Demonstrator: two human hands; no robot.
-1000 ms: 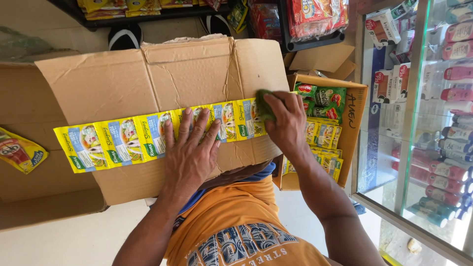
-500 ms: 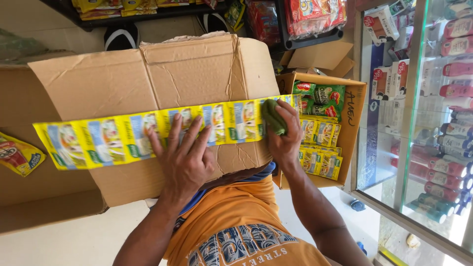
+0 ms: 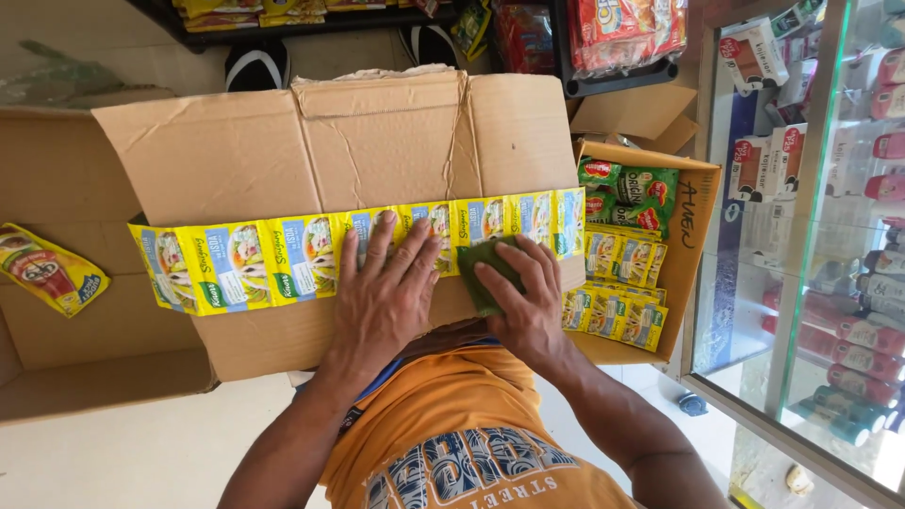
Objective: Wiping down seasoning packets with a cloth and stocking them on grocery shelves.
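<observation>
A: Start at the left. What lies there?

B: A lone red and yellow sachet (image 3: 52,269) rests on the inner wall of an open cardboard box (image 3: 66,170) at the left edge. Just beside it starts the strip of yellow sachets (image 3: 283,259), stretched flat across a cardboard flap (image 3: 377,151) in front of the person.

A: Has the strip moved?

B: Yes. A second ago its left end sat nearer the middle of the flap; half a second ago it had slid far left; now it reaches less far left and its right end stops just short of the flap's right edge. I judge the person is passing the strip along under the hands, wiping it section by section.

A: The left hand?

B: The left hand (image 3: 382,287) lies palm down, fingers spread wide, their tips pressing on the strip's middle sachets, the heel of the hand on bare cardboard below the strip. It pinches nothing.

A: And the right?

B: The right hand (image 3: 528,302) lies flat with fingers close together, pressing a folded green cloth (image 3: 485,269) against the strip's lower edge. A second ago it was up near the strip's right end; now it is lower and nearer the left hand.

A: Further right?

B: An open carton (image 3: 693,236) holds green packets (image 3: 632,188) above more yellow sachets (image 3: 617,292); beyond stands a glass display case (image 3: 811,236).
</observation>
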